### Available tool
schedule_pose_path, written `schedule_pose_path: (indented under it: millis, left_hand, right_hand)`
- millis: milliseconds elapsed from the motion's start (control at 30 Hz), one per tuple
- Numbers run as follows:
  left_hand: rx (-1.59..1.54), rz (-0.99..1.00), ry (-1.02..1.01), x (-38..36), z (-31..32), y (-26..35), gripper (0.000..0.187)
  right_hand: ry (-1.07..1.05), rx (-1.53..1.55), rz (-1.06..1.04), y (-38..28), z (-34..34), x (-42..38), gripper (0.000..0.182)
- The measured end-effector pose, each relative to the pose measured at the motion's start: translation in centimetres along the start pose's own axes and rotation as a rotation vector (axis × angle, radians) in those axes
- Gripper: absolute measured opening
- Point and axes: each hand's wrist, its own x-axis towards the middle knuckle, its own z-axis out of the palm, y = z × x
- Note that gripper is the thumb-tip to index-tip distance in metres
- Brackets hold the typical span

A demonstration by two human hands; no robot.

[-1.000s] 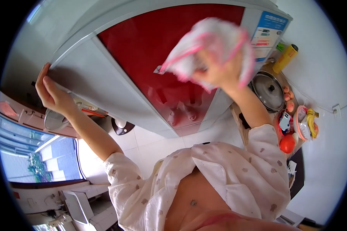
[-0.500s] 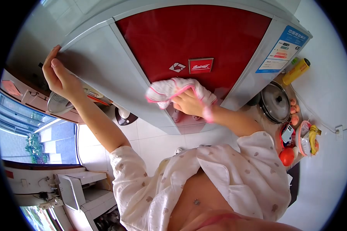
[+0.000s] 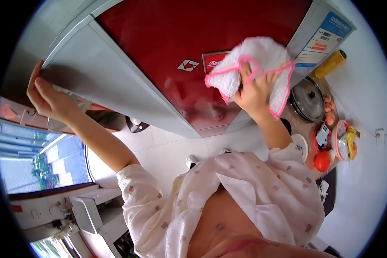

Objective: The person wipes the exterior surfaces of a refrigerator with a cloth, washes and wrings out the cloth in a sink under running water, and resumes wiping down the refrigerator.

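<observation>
A refrigerator with a red front panel [image 3: 159,47] and grey sides fills the upper part of the view. My right hand [image 3: 256,92] presses a white cloth with a pink edge [image 3: 262,51] against the red panel, its fingers bent into the fabric. The cloth partly covers a red brand plate [image 3: 211,61], and a silver emblem [image 3: 188,65] shows to its left. At the refrigerator's left edge my left hand [image 3: 51,101] rests with its fingers stretched out and the thumb apart, holding no loose item.
On the right, a lidded pot [image 3: 308,101], a yellow cylinder [image 3: 330,64], a red round item [image 3: 322,161], a phone [image 3: 322,135] and a basket with bananas [image 3: 351,139] stand against the wall. A window [image 3: 51,159] is at the left.
My right hand has moved the cloth right and upward across the red panel, onto the brand plate. The view has shifted; my left hand stays at the refrigerator's edge.
</observation>
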Motion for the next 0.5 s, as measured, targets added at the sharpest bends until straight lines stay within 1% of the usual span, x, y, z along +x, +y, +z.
schedule_pose_path:
  millis: [33,133,167,200,267,333,367,400,467,500]
  left_hand:
    - [0.058,-0.011,-0.011,-0.1,-0.1,0.1,0.027]
    - [0.109,0.089,-0.036,0.2,-0.3,-0.3,0.027]
    - [0.045,0.051,-0.038,0.1,-0.3,-0.3,0.027]
    - [0.043,0.062,-0.058,0.1,-0.4,-0.3,0.028]
    - [0.035,0.097,-0.076,0.2,-0.5,-0.3,0.029]
    - [-0.002,0.075,-0.112,0.2,-0.9,-1.0,0.029]
    - [0.027,0.130,-0.123,0.4,-1.0,-1.2,0.030]
    - [0.057,0.189,-0.126,0.5,-0.9,-1.4,0.030]
    - [0.056,0.218,-0.123,0.6,-0.8,-1.5,0.031]
    - [0.065,0.250,-0.121,0.6,-0.7,-1.6,0.032]
  right_hand:
    - [0.041,0.068,0.011,-0.9,-0.4,1.3,0.047]
    - [0.072,0.207,0.027,-1.8,-0.1,0.4,0.045]
    - [0.037,0.219,0.061,-1.7,0.2,-1.1,0.045]
    - [-0.001,0.233,0.097,-1.8,0.6,-2.8,0.045]
    - [-0.004,0.200,0.114,-1.9,1.1,-4.3,0.045]
    - [-0.014,0.109,0.119,-1.9,0.7,-3.5,0.047]
    - [0.012,0.121,0.161,-1.7,0.9,-2.7,0.050]
    - [0.088,0.151,0.130,-1.3,0.8,-1.4,0.047]
    - [0.237,0.208,0.096,-0.6,0.8,0.7,0.044]
    - [0.237,0.199,0.096,-0.5,0.4,1.0,0.044]
